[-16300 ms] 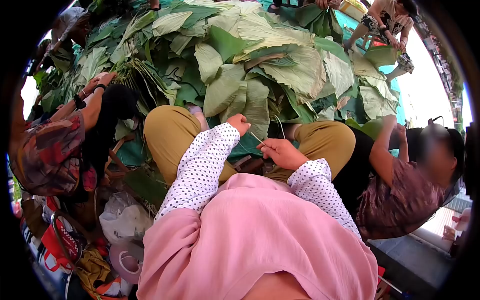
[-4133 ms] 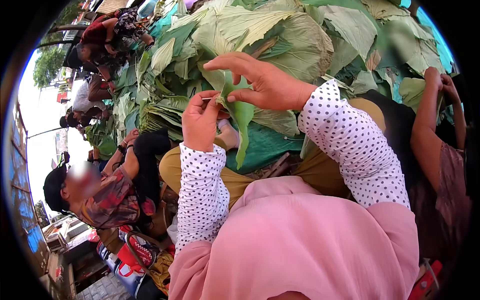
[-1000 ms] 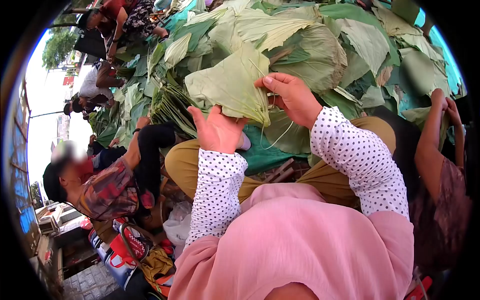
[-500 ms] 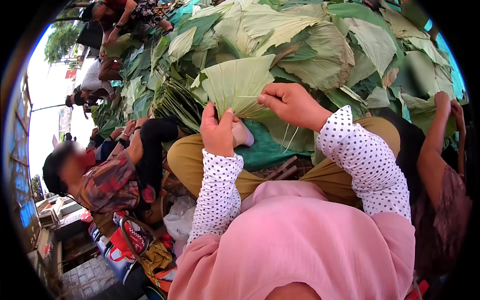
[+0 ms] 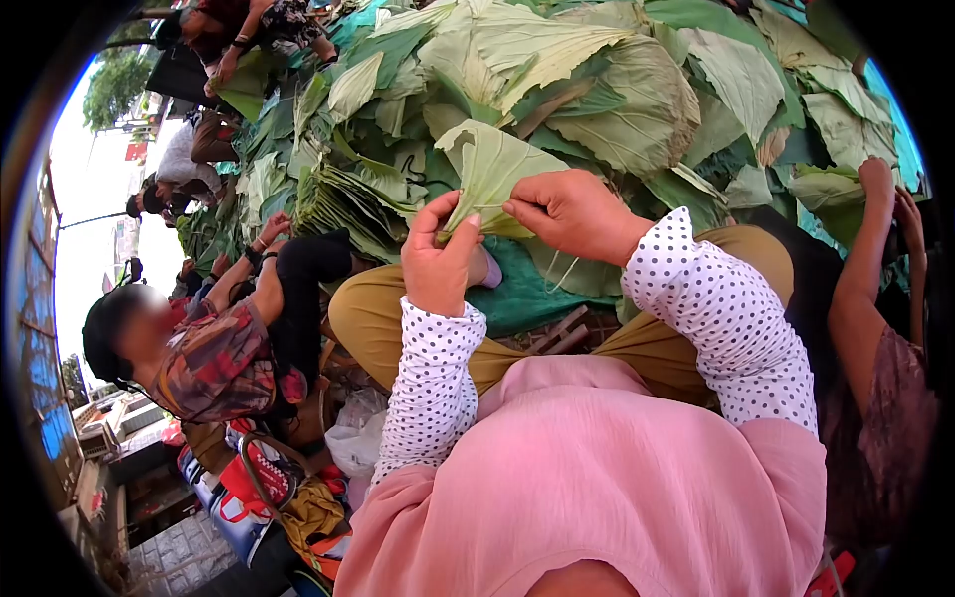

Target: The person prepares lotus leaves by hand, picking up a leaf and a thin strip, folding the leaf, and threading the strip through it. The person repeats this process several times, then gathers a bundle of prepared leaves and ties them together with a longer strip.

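A large pale-green leaf (image 5: 489, 164) with ribbed veins stands up in front of me, its lower edge gathered. My left hand (image 5: 440, 254) pinches that edge between thumb and fingers. Just right of it, my right hand (image 5: 577, 214) is closed with its fingertips close to the leaf. From its pinch a thin pale strand (image 5: 565, 274) hangs below the hand, and a short straight end points toward the left thumb. Whether the tip has passed through the leaf I cannot tell. A stack of folded leaves (image 5: 350, 207) lies left of my hands.
A broad heap of leaves (image 5: 622, 104) covers the ground ahead, over green sheeting (image 5: 532, 303). A seated person (image 5: 214, 363) is at my left, another person's arm (image 5: 860, 269) at my right. Bags (image 5: 264, 488) lie at lower left.
The leaf, spread flat before, is now folded and bunched at my left fingers. My right hand has moved slightly left and down, and less of the strand's straight end shows.
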`<state>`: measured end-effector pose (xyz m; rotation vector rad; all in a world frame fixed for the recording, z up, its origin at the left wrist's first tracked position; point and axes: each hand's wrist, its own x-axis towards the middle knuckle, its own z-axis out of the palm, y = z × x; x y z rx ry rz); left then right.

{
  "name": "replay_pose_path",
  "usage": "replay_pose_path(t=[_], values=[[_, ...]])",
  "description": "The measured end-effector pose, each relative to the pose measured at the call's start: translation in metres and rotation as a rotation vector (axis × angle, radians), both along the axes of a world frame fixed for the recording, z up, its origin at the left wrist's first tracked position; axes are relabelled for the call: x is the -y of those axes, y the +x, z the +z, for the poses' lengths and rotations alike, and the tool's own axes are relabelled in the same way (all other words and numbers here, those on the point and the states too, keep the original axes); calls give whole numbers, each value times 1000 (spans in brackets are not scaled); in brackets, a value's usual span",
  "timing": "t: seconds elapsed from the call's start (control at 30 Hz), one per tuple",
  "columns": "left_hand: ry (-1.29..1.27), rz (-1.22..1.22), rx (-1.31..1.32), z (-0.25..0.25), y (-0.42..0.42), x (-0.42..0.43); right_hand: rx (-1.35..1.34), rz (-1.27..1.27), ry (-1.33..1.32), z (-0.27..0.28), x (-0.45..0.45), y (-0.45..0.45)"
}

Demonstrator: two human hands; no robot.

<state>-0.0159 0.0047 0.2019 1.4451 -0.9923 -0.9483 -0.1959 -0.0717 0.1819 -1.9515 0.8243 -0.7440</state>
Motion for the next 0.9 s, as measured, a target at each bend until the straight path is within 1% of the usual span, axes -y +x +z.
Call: replay_pose_path(t=[0.3,0.37,0.43,0.53,0.57,0.6,0.63,0.67,0.73,0.77,0.8,0.87,0.9], values=[[37,-15,63,6,-9,0,62,20,28,-7,0,3],[108,-36,16,8,-14,-1,58,21,49,-10,-1,5],[85,-47,46,5,-18,-1,89,72,-1,-15,-4,8],[71,-90,98,1,-20,0,127,49,43,-13,-5,6],[16,-96,12,3,-21,0,125,49,44,-13,-4,6],[-39,-101,-72,5,-21,0,169,18,108,-13,-1,6],[-41,-100,-74,5,-21,0,211,-12,171,-12,0,6],[-53,-10,-171,5,-20,0,212,-12,169,-11,1,5],[-75,171,-364,6,-17,0,301,34,349,-8,2,4],[-27,139,-405,4,-15,1,308,63,400,-5,2,4],[-28,143,-406,1,-15,0,307,66,400,-6,2,5],[28,-27,-331,-4,-16,-3,284,111,337,-13,1,7],[17,4,-327,-7,-17,-2,279,111,346,-15,1,5]])
